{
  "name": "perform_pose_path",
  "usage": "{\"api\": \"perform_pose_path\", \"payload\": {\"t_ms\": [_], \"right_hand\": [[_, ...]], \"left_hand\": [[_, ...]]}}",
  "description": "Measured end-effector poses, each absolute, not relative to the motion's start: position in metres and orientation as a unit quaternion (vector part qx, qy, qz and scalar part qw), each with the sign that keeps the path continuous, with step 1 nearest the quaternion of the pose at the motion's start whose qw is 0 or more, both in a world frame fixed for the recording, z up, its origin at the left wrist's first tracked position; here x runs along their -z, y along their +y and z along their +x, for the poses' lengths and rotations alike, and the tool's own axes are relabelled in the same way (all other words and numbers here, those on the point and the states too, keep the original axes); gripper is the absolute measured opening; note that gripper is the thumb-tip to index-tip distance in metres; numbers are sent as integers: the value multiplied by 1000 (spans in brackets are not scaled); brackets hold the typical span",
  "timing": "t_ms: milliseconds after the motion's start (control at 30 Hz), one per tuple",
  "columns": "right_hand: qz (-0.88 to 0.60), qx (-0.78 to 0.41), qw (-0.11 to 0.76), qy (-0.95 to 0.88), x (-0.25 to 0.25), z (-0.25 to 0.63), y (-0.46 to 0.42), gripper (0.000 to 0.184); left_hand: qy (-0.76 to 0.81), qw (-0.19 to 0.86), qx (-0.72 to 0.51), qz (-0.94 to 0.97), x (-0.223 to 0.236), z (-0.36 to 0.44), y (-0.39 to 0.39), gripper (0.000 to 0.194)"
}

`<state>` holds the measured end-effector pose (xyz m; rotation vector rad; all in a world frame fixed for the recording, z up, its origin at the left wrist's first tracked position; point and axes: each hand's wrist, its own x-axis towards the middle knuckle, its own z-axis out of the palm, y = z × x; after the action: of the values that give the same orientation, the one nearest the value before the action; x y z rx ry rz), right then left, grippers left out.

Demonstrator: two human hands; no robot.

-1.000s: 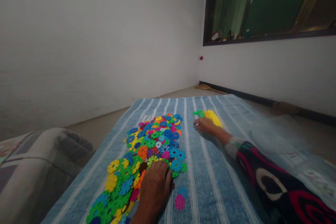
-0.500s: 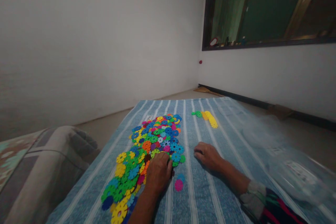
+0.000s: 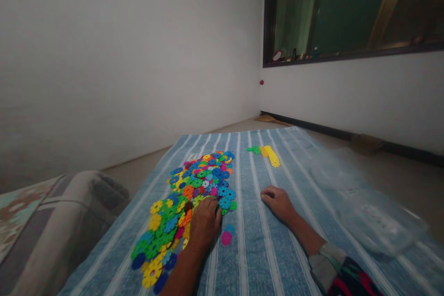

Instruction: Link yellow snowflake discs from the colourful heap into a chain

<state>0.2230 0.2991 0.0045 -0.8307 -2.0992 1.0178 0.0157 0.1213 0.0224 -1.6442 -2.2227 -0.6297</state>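
Note:
A long heap of toothed plastic discs in many colours lies on the striped cloth. My left hand rests on the heap's right edge, fingers bent down among the discs. Its fingertips are out of sight, so what they grip, if anything, is hidden. To the right, my right hand lies on the cloth with curled fingers; nothing shows in it. Between my forearms is a loose pink disc, overlapping a blue disc. Farther back lie green discs and a joined row of yellow discs.
A clear plastic bag lies along the right side of the blue striped cloth. A grey draped cover stands at the left, beyond the cloth's edge. White walls and a window rise behind.
The view has shifted slightly, moving the scene left. My left hand stays at the heap, its fingers slightly shifted. My right hand sits a little farther from the heap, fingers still curled.

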Motion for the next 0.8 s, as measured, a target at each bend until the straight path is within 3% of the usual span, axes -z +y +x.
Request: {"api": "perform_pose_path", "payload": {"t_ms": [200, 633, 800], "right_hand": [[-314, -453, 324, -769, -1, 231, 300, 24], [-319, -460, 316, -766, 2, 236, 299, 28], [-325, -464, 312, -763, 1, 239, 298, 33]], "left_hand": [[-787, 142, 178, -573, -29, 31, 121, 18], [-818, 52, 78, -567, -38, 61, 127, 27], [-801, 72, 136, -578, -35, 45, 123, 27]]}}
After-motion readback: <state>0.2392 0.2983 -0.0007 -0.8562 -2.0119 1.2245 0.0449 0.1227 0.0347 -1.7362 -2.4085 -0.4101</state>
